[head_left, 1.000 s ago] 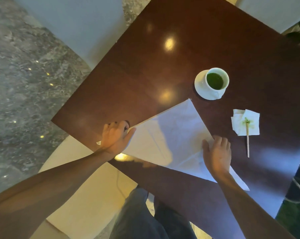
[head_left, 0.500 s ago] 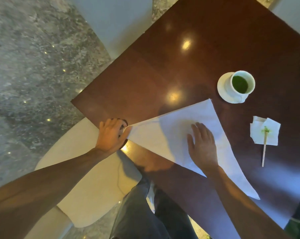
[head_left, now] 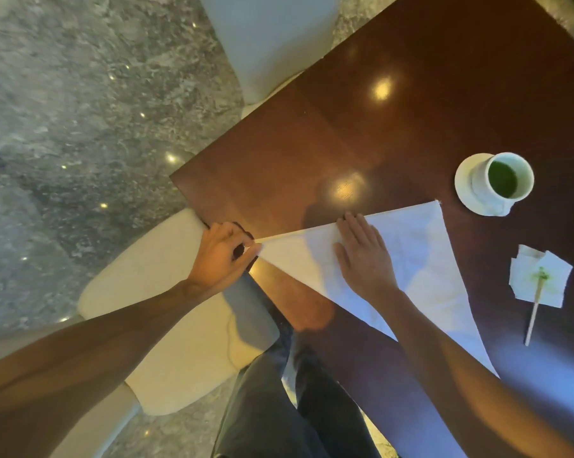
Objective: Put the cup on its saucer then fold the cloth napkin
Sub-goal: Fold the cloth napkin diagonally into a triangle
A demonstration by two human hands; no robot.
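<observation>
A white cup (head_left: 502,180) holding green liquid stands on its white saucer (head_left: 465,190) at the right of the dark wooden table (head_left: 345,110). The white cloth napkin (head_left: 421,256) lies on the table as a folded triangle. My left hand (head_left: 221,256) pinches its left tip at the table's corner. My right hand (head_left: 365,256) lies flat, fingers straight, pressing on the napkin near its upper folded edge.
A crumpled paper tissue (head_left: 540,279) with a green stain and a wooden stirrer (head_left: 534,317) lie at the right. A cream chair seat (head_left: 166,312) is below the table corner, another pale chair (head_left: 269,44) beyond it. My legs (head_left: 279,408) show at the bottom.
My right hand has slid left and up across the napkin, from its lower right part to near the folded edge. The left hand keeps hold of the left tip.
</observation>
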